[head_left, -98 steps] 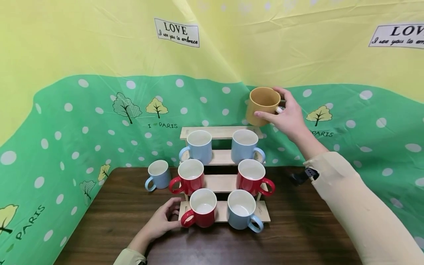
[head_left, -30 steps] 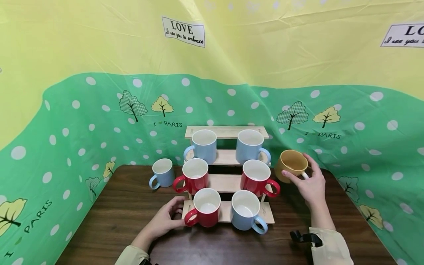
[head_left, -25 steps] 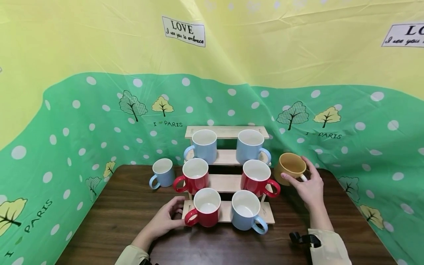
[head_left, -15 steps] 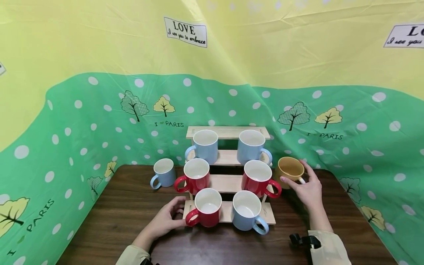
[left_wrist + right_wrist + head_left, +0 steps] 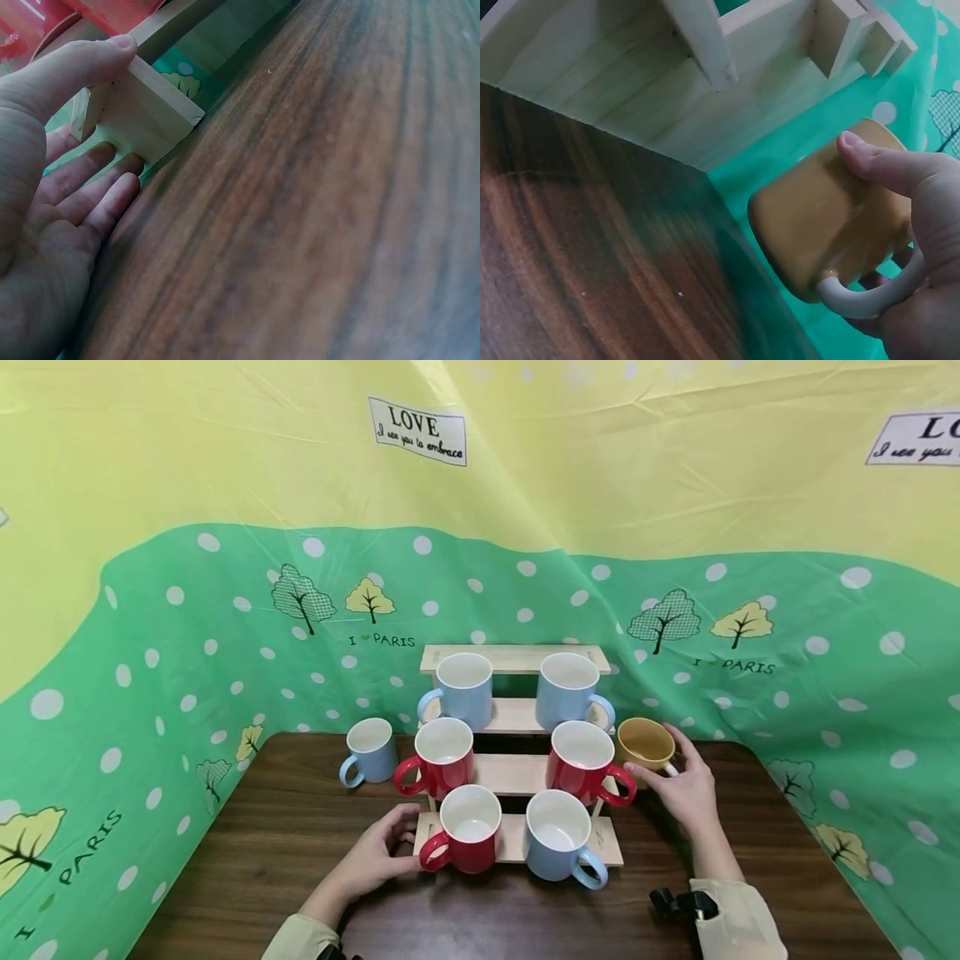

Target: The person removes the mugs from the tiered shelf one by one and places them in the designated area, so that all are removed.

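My right hand [image 5: 690,787] grips a mustard-yellow mug [image 5: 645,745] with a white handle, just right of the wooden tiered rack [image 5: 506,772]. In the right wrist view the thumb presses the mug's side and the other fingers are partly hidden behind it, near the handle [image 5: 874,300]. At the rack's lower left end, my left hand [image 5: 371,857] holds the bottom tier, its thumb on the front edge and its fingers by the side panel [image 5: 142,112]. Beside that hand stands a red mug [image 5: 471,831] on the bottom tier, with a light-blue mug [image 5: 557,839] to its right.
Two more red mugs, left [image 5: 444,760] and right [image 5: 581,764], stand on the second tier. Above them are two light-blue mugs [image 5: 465,693]. Another light-blue mug [image 5: 371,752] stands on the brown table [image 5: 277,827] left of the rack. A patterned cloth [image 5: 225,635] hangs behind.
The yellow mug came down from above the rack's top right to its right side, then drifted slightly left toward the rack in my right hand. My left hand kept its place.
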{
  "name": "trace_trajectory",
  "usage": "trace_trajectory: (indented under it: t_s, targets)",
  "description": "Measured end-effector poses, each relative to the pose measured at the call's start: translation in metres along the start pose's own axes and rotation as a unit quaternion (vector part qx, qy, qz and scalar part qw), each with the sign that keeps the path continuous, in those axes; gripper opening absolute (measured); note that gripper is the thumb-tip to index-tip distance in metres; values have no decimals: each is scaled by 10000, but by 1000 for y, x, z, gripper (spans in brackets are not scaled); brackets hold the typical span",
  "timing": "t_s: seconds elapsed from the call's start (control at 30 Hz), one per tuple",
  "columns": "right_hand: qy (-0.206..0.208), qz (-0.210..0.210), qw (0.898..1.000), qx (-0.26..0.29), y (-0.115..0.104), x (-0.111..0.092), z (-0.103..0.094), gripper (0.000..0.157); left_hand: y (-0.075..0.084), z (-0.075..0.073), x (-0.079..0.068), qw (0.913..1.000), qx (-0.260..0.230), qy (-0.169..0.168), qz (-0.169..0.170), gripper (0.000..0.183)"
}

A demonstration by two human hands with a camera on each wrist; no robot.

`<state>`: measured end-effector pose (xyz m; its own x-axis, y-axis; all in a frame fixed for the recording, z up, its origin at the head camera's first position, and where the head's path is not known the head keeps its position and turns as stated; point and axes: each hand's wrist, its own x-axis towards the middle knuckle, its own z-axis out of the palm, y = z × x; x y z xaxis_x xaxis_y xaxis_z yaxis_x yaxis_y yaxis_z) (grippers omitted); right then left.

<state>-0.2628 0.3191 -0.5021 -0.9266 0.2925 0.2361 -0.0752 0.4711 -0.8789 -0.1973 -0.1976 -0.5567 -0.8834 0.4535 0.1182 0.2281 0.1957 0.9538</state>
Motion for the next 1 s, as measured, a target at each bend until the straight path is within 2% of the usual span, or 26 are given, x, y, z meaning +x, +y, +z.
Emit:
trace_trajectory:
  t_s: [0.23, 0.7, 1.0]
  targets:
    - [-115, -2, 9996, -259, 5, -1, 4, 104, 0, 0, 0, 10000, -22, 6, -63, 71]
    - [-306, 193, 9993, -120, 13, 0, 8, 104, 1, 1, 1, 10000, 21, 1, -38, 70]
    - [-450, 247, 9986, -88, 12, 1, 8, 105, 3, 1, 0, 9999, 64, 37, -107, 71]
